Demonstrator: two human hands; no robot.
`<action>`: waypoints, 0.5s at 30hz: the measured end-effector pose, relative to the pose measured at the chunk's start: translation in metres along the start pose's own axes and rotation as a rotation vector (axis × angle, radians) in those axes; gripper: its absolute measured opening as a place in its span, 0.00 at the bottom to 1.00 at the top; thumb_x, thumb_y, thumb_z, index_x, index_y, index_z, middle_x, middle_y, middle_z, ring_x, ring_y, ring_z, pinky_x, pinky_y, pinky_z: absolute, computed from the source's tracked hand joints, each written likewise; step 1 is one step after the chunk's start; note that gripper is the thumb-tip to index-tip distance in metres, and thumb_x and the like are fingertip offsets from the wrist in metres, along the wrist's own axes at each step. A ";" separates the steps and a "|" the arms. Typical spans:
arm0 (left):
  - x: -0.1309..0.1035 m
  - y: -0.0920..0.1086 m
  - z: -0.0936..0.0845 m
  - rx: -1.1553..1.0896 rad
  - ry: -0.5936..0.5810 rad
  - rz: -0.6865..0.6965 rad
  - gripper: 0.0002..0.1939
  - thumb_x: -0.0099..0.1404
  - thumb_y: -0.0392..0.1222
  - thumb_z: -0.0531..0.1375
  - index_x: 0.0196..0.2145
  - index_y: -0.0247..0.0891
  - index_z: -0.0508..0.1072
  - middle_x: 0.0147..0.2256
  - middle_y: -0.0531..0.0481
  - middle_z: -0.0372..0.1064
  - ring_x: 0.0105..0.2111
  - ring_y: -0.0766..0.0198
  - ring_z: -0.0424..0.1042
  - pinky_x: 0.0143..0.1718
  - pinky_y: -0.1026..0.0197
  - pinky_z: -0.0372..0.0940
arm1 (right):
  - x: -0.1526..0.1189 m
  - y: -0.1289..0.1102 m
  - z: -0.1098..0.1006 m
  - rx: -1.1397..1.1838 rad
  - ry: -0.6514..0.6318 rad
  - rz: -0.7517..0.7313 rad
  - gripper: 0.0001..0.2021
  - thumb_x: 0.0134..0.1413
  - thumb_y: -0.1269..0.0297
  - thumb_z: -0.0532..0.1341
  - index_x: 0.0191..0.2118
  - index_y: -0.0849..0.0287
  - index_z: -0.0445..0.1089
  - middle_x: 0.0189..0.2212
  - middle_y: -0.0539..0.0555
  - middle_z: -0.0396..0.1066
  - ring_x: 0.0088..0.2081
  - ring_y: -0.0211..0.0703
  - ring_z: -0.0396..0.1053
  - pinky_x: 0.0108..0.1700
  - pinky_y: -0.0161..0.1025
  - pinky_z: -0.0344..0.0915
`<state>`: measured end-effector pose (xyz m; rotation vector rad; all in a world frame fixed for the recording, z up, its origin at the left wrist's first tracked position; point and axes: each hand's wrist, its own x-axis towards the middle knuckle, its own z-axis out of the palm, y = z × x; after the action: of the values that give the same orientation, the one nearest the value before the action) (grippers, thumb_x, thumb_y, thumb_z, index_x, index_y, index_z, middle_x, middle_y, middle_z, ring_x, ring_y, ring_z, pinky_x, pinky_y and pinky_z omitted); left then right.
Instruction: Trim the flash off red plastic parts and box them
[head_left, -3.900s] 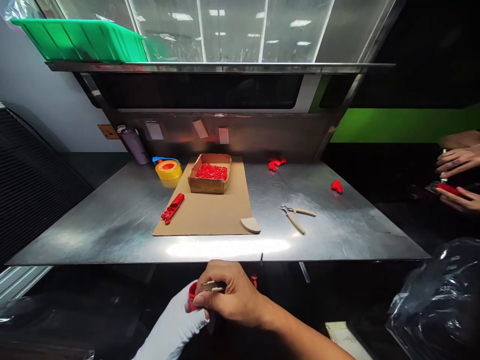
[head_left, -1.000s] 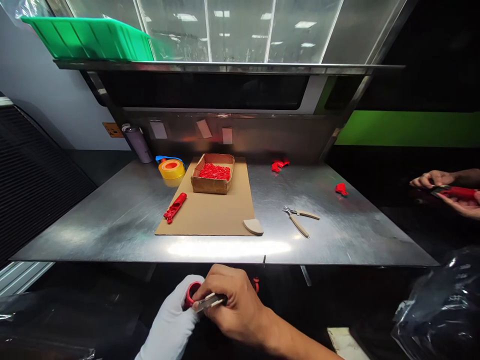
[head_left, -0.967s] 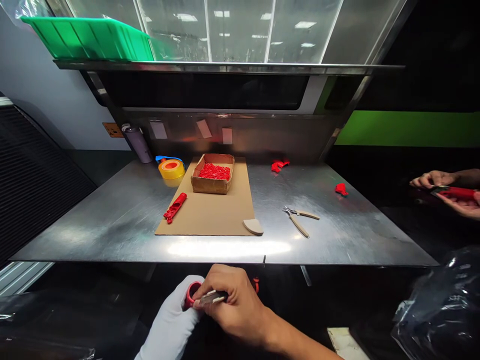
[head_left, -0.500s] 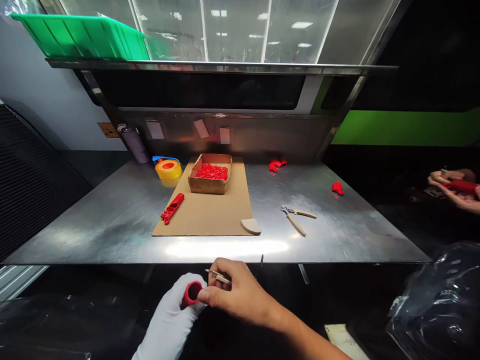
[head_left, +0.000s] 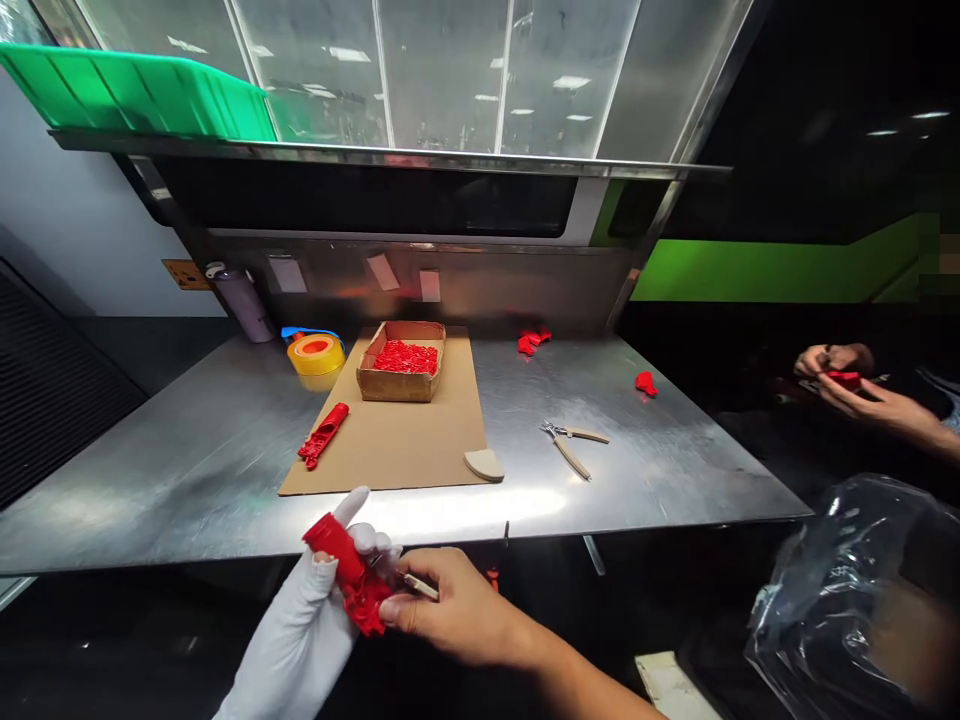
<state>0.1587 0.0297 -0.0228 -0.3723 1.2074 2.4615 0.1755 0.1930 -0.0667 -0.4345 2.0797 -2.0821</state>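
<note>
My left hand (head_left: 311, 600), in a white glove, grips a red plastic tube-like part (head_left: 339, 558) in front of the table's near edge. The part's smooth cylindrical end points up and left; its lower end is lumpy and moulded. My bare right hand (head_left: 461, 610) is closed around a slim tool with a beige handle (head_left: 420, 585). Its thumb touches the lumpy end of the part, and the tool's tip is hidden near the gloved fingers. A similar red part (head_left: 324, 436) lies on a cardboard sheet (head_left: 405, 450).
On the metal table (head_left: 187, 470) stand a box of red scraps (head_left: 401, 385), yellow tape (head_left: 315, 355) and a bottle (head_left: 244, 305). Cutting pliers (head_left: 574, 445), a pale wedge (head_left: 484, 465) and red pieces (head_left: 534, 342) lie about. Another person's hands (head_left: 847, 385) work at right.
My left hand has turned the red part from its open end facing me to lying sideways, lumpy end down. The view has swung right. A small red bit shows below the table edge.
</note>
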 end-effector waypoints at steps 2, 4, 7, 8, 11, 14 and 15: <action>0.006 -0.004 0.002 -0.038 0.026 -0.028 0.33 0.46 0.54 0.73 0.51 0.49 0.75 0.44 0.46 0.74 0.46 0.52 0.71 0.44 0.54 0.72 | -0.001 0.001 0.009 -0.078 0.086 -0.001 0.06 0.56 0.70 0.67 0.31 0.62 0.71 0.25 0.44 0.62 0.27 0.36 0.60 0.29 0.30 0.52; 0.013 -0.008 -0.001 -0.025 0.066 0.001 0.30 0.47 0.56 0.72 0.47 0.44 0.77 0.46 0.46 0.74 0.48 0.52 0.70 0.44 0.57 0.73 | -0.002 -0.002 0.014 -0.345 0.242 -0.031 0.09 0.51 0.75 0.70 0.31 0.61 0.69 0.26 0.44 0.64 0.27 0.37 0.61 0.29 0.30 0.51; 0.023 -0.012 -0.004 0.008 0.126 0.043 0.22 0.46 0.53 0.74 0.36 0.39 0.77 0.36 0.50 0.74 0.40 0.60 0.72 0.38 0.65 0.73 | -0.001 -0.014 0.009 -0.744 0.261 -0.114 0.17 0.41 0.75 0.76 0.34 0.59 0.70 0.31 0.46 0.68 0.29 0.39 0.65 0.29 0.32 0.52; 0.025 -0.012 -0.004 0.018 0.149 0.036 0.21 0.45 0.51 0.74 0.33 0.39 0.76 0.33 0.51 0.72 0.36 0.62 0.71 0.36 0.66 0.73 | 0.001 -0.019 0.002 -0.823 0.222 -0.111 0.20 0.39 0.72 0.77 0.37 0.58 0.70 0.32 0.46 0.68 0.29 0.39 0.66 0.29 0.31 0.53; 0.027 -0.006 0.000 0.074 0.144 0.014 0.16 0.53 0.50 0.71 0.29 0.37 0.71 0.27 0.53 0.66 0.26 0.69 0.66 0.25 0.69 0.69 | 0.011 -0.029 -0.034 -1.023 0.288 0.025 0.22 0.49 0.67 0.77 0.48 0.54 0.70 0.38 0.47 0.69 0.36 0.41 0.69 0.35 0.30 0.61; 0.026 -0.002 0.003 0.018 -0.028 -0.079 0.15 0.64 0.48 0.62 0.25 0.36 0.67 0.21 0.56 0.55 0.17 0.73 0.52 0.14 0.70 0.55 | 0.022 -0.028 -0.075 -1.157 0.494 0.195 0.10 0.64 0.70 0.67 0.49 0.59 0.70 0.42 0.56 0.66 0.39 0.48 0.69 0.38 0.36 0.61; 0.026 -0.002 0.003 -0.030 -0.090 -0.106 0.16 0.66 0.47 0.59 0.24 0.36 0.66 0.20 0.57 0.52 0.16 0.74 0.49 0.14 0.70 0.52 | 0.025 -0.025 -0.085 -1.173 0.518 0.231 0.07 0.64 0.69 0.67 0.46 0.62 0.71 0.42 0.58 0.66 0.38 0.50 0.69 0.37 0.37 0.61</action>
<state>0.1361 0.0382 -0.0326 -0.3212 1.0872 2.3814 0.1267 0.2657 -0.0389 0.2760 3.2734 -0.6759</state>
